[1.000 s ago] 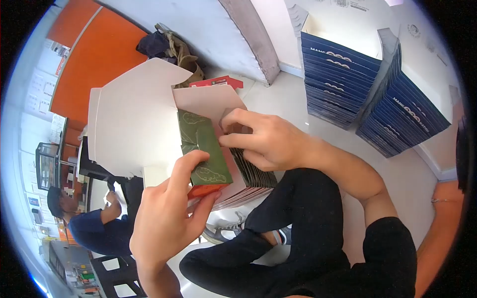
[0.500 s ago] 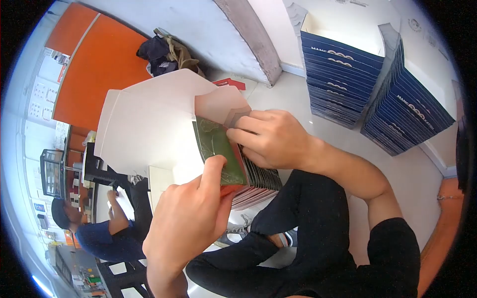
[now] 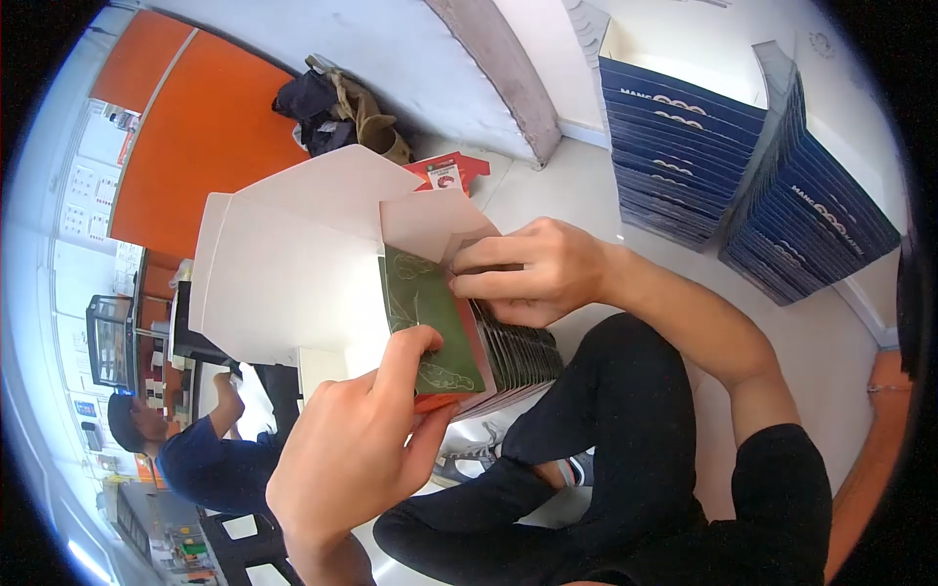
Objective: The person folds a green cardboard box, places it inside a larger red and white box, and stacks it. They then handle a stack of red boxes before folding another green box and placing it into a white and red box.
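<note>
A folded carton with a green printed side (image 3: 415, 298) and a white inside (image 3: 283, 264) sits on top of a stack of nested cartons (image 3: 523, 347). My left hand (image 3: 357, 439) has its index finger on the green side and its thumb by the orange lower edge, gripping the carton there. At the carton's corner, my right hand (image 3: 542, 273) pinches a small flap with bent fingers. Above the green side, a pale end flap (image 3: 430, 220) stands up. What lies under the right fingertips is partly hidden.
Two tall stacks of dark blue nested cartons (image 3: 679, 146) stand on the floor at the right. A red printed piece (image 3: 454, 176) and a dark bundle of cloth or bags (image 3: 342, 112) lie near the wall. Another person (image 3: 210, 459) sits at the left by a table.
The view has shifted slightly, and more of the red printed piece shows. Both hands keep nearly the same hold on the carton, and the left index finger has shifted slightly.
</note>
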{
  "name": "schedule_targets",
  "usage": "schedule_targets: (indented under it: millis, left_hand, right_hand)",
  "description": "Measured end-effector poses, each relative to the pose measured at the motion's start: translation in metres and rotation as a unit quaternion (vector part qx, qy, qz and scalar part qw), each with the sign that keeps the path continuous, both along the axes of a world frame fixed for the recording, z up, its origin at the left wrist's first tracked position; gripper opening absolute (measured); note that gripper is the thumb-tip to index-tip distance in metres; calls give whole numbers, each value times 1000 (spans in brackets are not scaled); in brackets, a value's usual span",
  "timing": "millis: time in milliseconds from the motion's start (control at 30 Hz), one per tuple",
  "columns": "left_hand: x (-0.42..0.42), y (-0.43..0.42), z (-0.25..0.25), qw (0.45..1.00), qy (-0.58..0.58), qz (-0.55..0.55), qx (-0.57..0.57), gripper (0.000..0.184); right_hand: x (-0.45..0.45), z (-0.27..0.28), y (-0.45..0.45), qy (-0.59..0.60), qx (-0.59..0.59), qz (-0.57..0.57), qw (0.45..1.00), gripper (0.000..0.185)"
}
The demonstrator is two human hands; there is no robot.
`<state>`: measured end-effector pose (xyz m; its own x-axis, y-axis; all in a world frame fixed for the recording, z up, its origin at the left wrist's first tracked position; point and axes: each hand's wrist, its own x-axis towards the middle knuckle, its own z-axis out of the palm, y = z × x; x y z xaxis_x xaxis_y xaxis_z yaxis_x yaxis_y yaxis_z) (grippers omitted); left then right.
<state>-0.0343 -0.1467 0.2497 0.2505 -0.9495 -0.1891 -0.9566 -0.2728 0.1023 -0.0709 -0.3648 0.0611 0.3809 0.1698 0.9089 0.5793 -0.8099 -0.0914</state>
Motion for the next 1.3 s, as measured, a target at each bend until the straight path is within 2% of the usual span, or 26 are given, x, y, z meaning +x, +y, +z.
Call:
schedule_targets:
  millis: [100, 267, 400, 467, 500, 567, 600, 667, 767, 800, 867, 1067, 1300]
  left_hand:
    - [0, 1, 2, 1000, 20, -1, 7, 42]
    - [5, -5, 1, 999, 25, -38, 10, 44]
    - [9, -10, 4, 999, 25, -33, 23, 49]
    - [12, -15, 10, 983, 181, -13, 5, 47]
    - [20, -15, 13, 983, 181, -13, 4, 47]
    - [38, -16, 19, 981, 183, -4, -69, 46]
    - [33, -18, 21, 988, 108, 15, -108, 49]
    - [35, -28, 13, 981, -63, -91, -162, 47]
    - [43, -42, -2, 979, -102, -135, -109, 36]
    - [47, -44, -7, 979, -102, -136, -109, 36]
    - [53, -49, -14, 962, -130, -204, -130, 23]
    - [48, -57, -6, 977, -88, -185, -66, 29]
    - [58, -65, -15, 984, -68, -164, -7, 29]
  right_hand:
    - [4, -1, -2, -29, -5, 24, 999, 40]
    - [6, -10, 0, -25, 0, -20, 999, 41]
    - [-1, -3, -2, 5, 12, 1, 1000, 41]
    - [2, -2, 0, -26, 26, 21, 999, 40]
    - [3, -1, 0, -25, 26, 22, 999, 40]
    - [4, 0, 0, -50, 43, 19, 998, 40]
    - [3, -1, 0, -50, 44, 18, 998, 40]
    - [2, -2, 2, -29, 37, 21, 999, 40]
    - [-2, 1, 7, -14, 30, 13, 999, 39]
    - [-1, 1, 6, -14, 31, 12, 999, 39]
    - [-2, 0, 5, -24, 30, -4, 999, 39]
    - [-3, 2, 4, -33, -9, -67, 997, 36]
    - [0, -4, 2, -39, -11, -51, 998, 36]
